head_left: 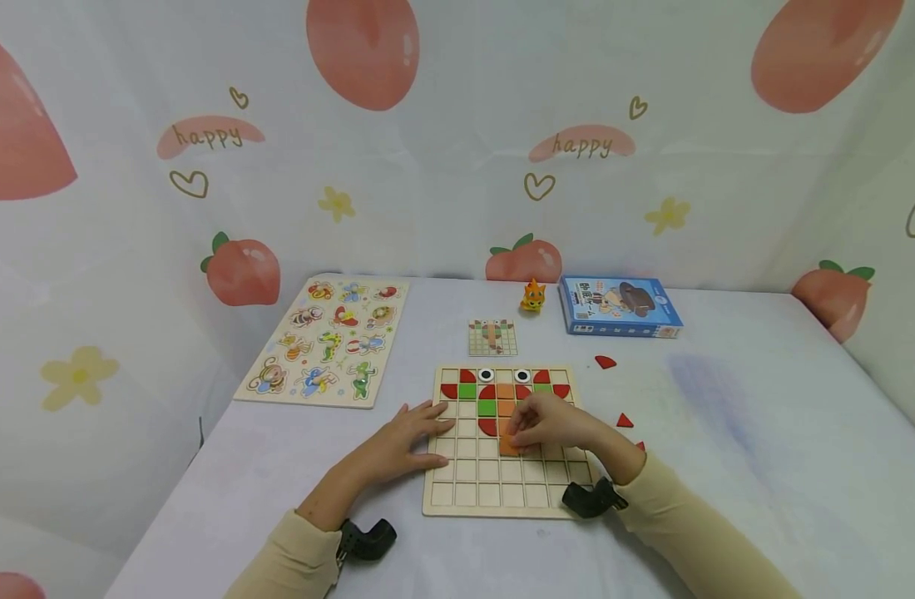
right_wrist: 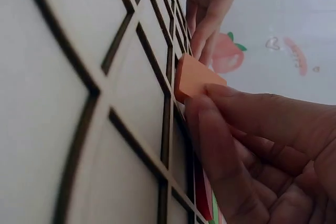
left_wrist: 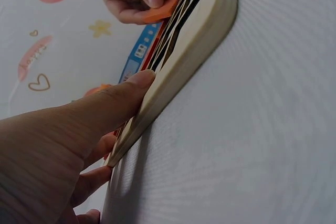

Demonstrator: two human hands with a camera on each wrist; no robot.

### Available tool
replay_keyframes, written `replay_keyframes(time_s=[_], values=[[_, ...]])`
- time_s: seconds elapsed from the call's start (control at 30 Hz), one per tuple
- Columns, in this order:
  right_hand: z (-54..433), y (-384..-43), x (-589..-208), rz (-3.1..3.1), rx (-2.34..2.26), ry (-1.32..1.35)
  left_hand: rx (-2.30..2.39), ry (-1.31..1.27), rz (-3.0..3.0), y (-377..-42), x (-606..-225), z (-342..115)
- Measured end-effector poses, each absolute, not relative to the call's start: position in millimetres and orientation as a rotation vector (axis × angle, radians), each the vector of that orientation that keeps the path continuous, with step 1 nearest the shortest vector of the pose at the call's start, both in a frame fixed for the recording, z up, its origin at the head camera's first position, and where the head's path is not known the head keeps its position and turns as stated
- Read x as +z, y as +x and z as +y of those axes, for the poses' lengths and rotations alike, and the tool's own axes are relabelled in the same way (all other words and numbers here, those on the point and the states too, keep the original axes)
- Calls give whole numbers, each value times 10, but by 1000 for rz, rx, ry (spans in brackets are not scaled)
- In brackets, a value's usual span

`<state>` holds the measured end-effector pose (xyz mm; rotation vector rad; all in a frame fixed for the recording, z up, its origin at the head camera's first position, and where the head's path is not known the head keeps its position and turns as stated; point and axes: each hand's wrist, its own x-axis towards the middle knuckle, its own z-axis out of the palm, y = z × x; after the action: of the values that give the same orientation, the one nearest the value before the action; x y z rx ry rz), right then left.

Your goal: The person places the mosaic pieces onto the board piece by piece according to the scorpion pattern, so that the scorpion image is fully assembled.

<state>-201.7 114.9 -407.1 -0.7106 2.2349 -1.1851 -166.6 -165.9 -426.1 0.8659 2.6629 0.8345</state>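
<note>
A wooden grid board point(head_left: 489, 496) lies on the table, its upper cells holding red, green and orange pieces and two eye discs. Between thumb and fingers, my right hand point(head_left: 551, 422) pinches an orange square tile point(head_left: 509, 447) over the grid. This tile point(right_wrist: 197, 77) tilts against the grid lines in the right wrist view. At the board's left edge rests my left hand point(head_left: 398, 441), fingers spread. Its thumb point(left_wrist: 140, 80) touches the rim in the left wrist view. Part of the board's right side is hidden under the right hand.
Behind the board lies a small pattern card point(head_left: 492, 337). An orange toy figure point(head_left: 533, 296) and a blue box point(head_left: 620, 306) stand farther back. A picture board of animals point(head_left: 278, 395) is at left. Loose red pieces, one a triangle point(head_left: 625, 421), lie to the right.
</note>
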Motion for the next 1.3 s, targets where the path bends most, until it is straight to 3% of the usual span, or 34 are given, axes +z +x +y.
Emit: replay_keyframes(time_s=[1.3], values=[[1105,-1943,-4047,2410,-996,-794,844,869,2656,-1664,-4248,-1655]])
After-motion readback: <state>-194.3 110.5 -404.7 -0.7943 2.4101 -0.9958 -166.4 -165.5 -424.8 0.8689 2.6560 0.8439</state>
